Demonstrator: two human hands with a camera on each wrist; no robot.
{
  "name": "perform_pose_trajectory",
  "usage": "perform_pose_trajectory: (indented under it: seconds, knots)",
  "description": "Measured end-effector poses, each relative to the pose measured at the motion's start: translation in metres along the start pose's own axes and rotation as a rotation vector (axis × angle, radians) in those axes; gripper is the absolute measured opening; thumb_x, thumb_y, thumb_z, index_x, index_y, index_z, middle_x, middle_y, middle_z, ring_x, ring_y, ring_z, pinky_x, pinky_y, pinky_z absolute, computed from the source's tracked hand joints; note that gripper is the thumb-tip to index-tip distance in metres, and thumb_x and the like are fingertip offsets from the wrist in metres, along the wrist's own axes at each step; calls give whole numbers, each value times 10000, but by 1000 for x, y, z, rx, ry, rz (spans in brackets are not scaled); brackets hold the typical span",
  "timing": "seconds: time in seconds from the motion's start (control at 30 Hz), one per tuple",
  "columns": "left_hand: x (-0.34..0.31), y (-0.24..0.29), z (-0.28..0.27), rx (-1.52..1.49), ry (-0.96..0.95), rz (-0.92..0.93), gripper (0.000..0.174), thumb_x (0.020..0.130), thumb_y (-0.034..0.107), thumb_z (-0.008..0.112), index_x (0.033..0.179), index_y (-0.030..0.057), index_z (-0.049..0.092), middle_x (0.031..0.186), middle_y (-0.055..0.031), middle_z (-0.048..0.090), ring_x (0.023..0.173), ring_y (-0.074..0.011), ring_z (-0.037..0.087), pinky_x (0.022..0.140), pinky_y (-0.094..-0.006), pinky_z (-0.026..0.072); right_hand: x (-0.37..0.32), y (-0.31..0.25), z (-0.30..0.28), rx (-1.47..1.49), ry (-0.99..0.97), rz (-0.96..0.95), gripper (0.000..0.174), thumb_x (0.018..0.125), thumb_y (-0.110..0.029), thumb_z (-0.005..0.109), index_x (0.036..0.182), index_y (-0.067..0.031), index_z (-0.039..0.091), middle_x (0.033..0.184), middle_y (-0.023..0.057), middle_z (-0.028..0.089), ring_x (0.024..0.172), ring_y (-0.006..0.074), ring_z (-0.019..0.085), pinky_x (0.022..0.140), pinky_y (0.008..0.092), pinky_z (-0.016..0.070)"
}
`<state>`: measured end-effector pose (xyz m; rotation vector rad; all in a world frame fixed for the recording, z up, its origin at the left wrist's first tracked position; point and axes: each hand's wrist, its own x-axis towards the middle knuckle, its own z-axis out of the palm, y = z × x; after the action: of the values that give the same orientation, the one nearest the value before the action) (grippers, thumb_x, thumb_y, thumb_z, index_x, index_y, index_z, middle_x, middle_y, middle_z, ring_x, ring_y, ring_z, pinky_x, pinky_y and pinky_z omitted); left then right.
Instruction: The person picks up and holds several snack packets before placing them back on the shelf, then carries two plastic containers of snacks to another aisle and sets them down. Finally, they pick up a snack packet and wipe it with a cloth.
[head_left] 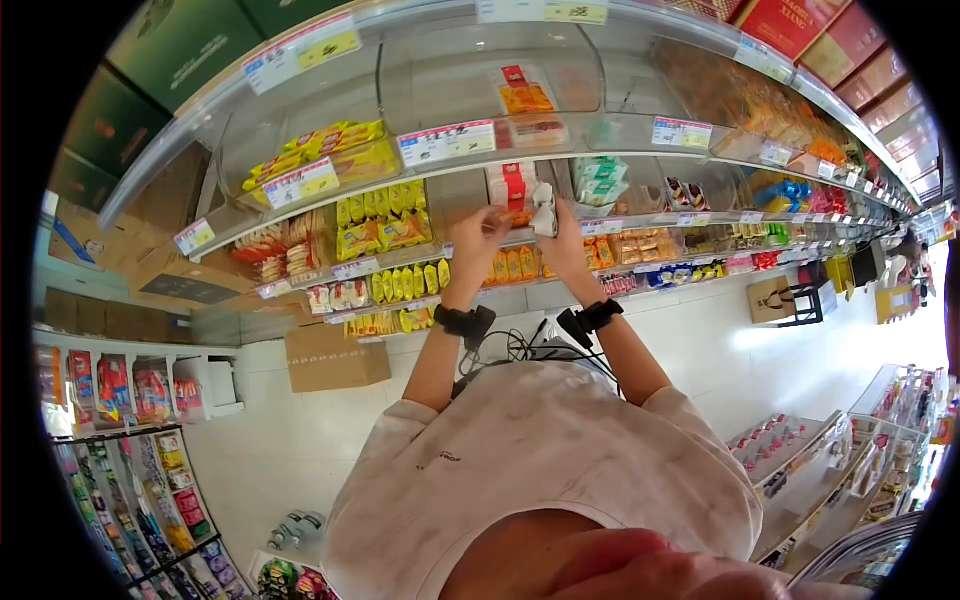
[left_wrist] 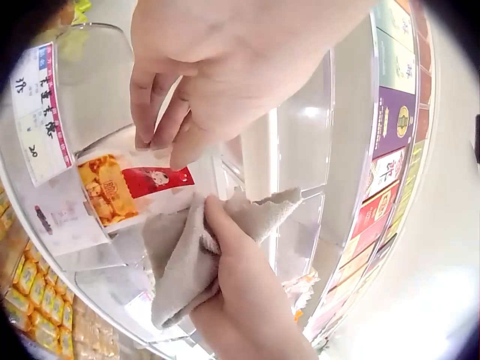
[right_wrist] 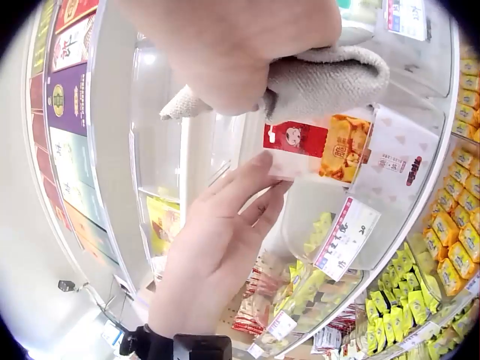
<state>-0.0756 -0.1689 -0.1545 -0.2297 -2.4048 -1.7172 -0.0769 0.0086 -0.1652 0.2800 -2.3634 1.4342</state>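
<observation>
My right hand (head_left: 563, 245) grips a bunched grey cloth (left_wrist: 184, 255), thumb on its upper face, and the cloth hangs over one side of a snack packet. This packet (right_wrist: 304, 142) is white with a red strip and an orange panel, and it sits in a clear shelf bin (left_wrist: 90, 82). Across the packet from the cloth, my left hand (right_wrist: 221, 240) has bent fingers, their tips right at the packet's edge. I cannot tell whether they pinch it. Part of the packet is hidden by the cloth in the right wrist view.
Yellow packets (head_left: 385, 215) fill the bin to the left, and green packets (head_left: 600, 180) lie to the right. Orange packets (right_wrist: 450, 240) line the shelf below. A price tag (left_wrist: 41, 112) is on the bin's front edge. A cardboard box (head_left: 335, 358) stands on the floor at left.
</observation>
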Motion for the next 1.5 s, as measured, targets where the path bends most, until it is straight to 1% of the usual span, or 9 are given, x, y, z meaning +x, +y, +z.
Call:
perform_pose_trajectory:
  seconds: [0.1, 0.23, 0.47, 0.63, 0.9, 1.13, 1.27, 1.4, 1.5]
  knots:
    - [2, -7, -3, 140, -11, 159, 123, 901, 84, 687, 968, -19, 686, 844, -144, 662, 768, -276, 701, 703, -319, 549, -1, -1, -1, -150, -54, -3, 374, 705, 53, 637, 1057, 36, 513, 1037, 263, 534, 1017, 495, 510, 850, 453, 455]
    - [1, 19, -15, 56, 99, 258, 143, 938, 91, 645, 1022, -25, 642, 899, -162, 657, 758, -304, 686, 691, -320, 538, -1, -19, -16, 91, 1, 90, 421, 819, -25, 662, 1221, 23, 546, 1096, 135, 634, 1000, 212, 586, 916, 314, 447]
    - [-41, 96, -41, -203, 137, 205, 138, 979, 107, 595, 1054, -9, 606, 880, -135, 663, 787, -177, 653, 695, -293, 514, -13, -110, -35, 196, 269, 146, 308, 1032, -273, 548, 1155, 9, 569, 1044, 73, 631, 940, 139, 534, 836, 287, 457]
    - [-66, 87, -58, -288, 244, 51, 125, 979, 101, 584, 1047, -4, 589, 848, -125, 632, 757, -193, 593, 706, -281, 470, -10, -136, -7, 354, -189, 219, 329, 973, -280, 650, 1135, 4, 620, 990, -1, 652, 861, 77, 539, 807, 238, 464]
    - [-91, 67, -71, -562, 712, -56, 129, 995, 123, 571, 1034, 3, 593, 823, -20, 560, 743, -96, 484, 672, -244, 416, -54, -157, 26, 342, -480, 287, 325, 878, -169, 739, 1131, 5, 633, 960, 58, 695, 862, 101, 631, 758, 268, 514]
    - [-110, 53, -76, -428, 665, -62, 269, 982, 158, 611, 1188, -4, 549, 1011, -72, 601, 924, -140, 548, 840, -274, 454, -37, -156, 21, 95, -311, 37, 306, 813, -19, 664, 1112, 38, 638, 952, 99, 707, 838, 136, 660, 769, 298, 531]
    - [-113, 88, -80, -810, 201, -120, 477, 1032, 410, 513, 1241, -18, 517, 1124, -58, 584, 1008, -144, 529, 914, -281, 436, -39, -152, 29, 86, -255, -143, 381, 789, -3, 637, 1166, 46, 606, 925, 157, 707, 832, 222, 695, 756, 332, 534]
    - [-113, 85, -75, -964, 264, -357, 523, 1031, 512, 457, 1129, 16, 592, 959, -5, 586, 861, -76, 521, 755, -237, 421, -62, -184, 42, -209, -319, -570, 496, 815, -21, 632, 1301, 20, 546, 1284, 209, 612, 1280, 349, 535, 1094, 471, 375]
    - [-117, 70, -79, -974, 199, -379, 466, 1027, 492, 483, 1062, 61, 659, 878, 41, 591, 771, -30, 517, 647, -197, 399, -62, -175, 42, -95, -343, -430, 561, 816, -26, 627, 1365, 0, 511, 1443, 187, 497, 1422, 340, 372, 1181, 523, 223]
